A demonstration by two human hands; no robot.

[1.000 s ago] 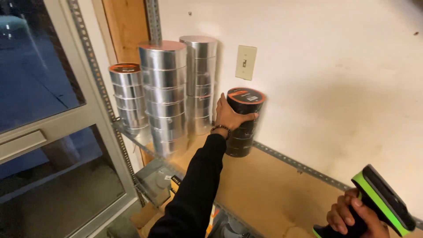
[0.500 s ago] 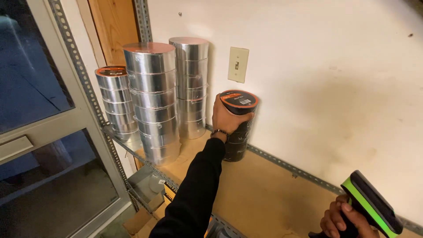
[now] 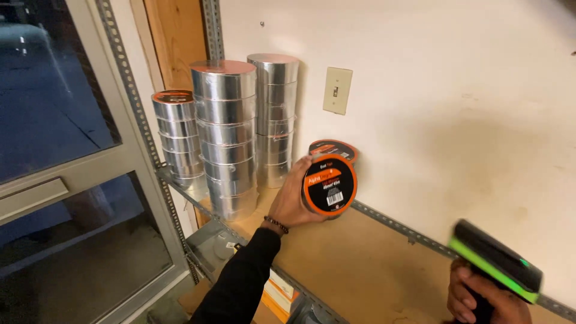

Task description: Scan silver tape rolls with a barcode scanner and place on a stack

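Gripping a black roll of tape (image 3: 329,184) in the left hand (image 3: 294,195), fingers wrapped round its rim, tilting it so the flat orange-ringed label side is facing out toward the camera and its core axis is pointing away from the wall (image 3: 456,96). Hovering just above the wooden shelf (image 3: 360,264), in front of a second dark roll (image 3: 333,148) and beside the silver tape stacks (image 3: 225,135). Clutching a green-and-black handheld scanner (image 3: 495,267) in the right hand (image 3: 480,299), low and well apart to the right, nose angling up-left toward the label.
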